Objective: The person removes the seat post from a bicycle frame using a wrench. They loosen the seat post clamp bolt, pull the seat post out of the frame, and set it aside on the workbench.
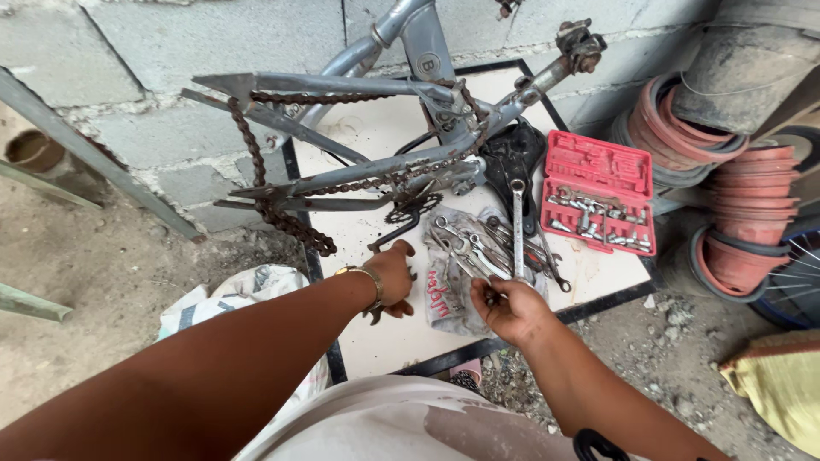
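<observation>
A grey bicycle frame [401, 94] lies upside down on a pale board [393, 333], its rusty chain [256, 171] hanging off the rear stays. My left hand [391, 277], with a gold bracelet on the wrist, is closed around a dark metal tool just below the crank and chainring [408, 209]. My right hand [510, 309] pinches a wrench from a pile of spanners [478, 248] lying on a crumpled cloth [448, 294]. A long spanner [518, 226] points upward beside a black saddle [512, 154].
An open red socket set case [598, 192] sits on the board's right side. Stacked terracotta pots [752, 213] and a bicycle wheel [799, 273] stand at the right. A concrete block wall is behind, a white sack [248, 290] at left, dirt and gravel around.
</observation>
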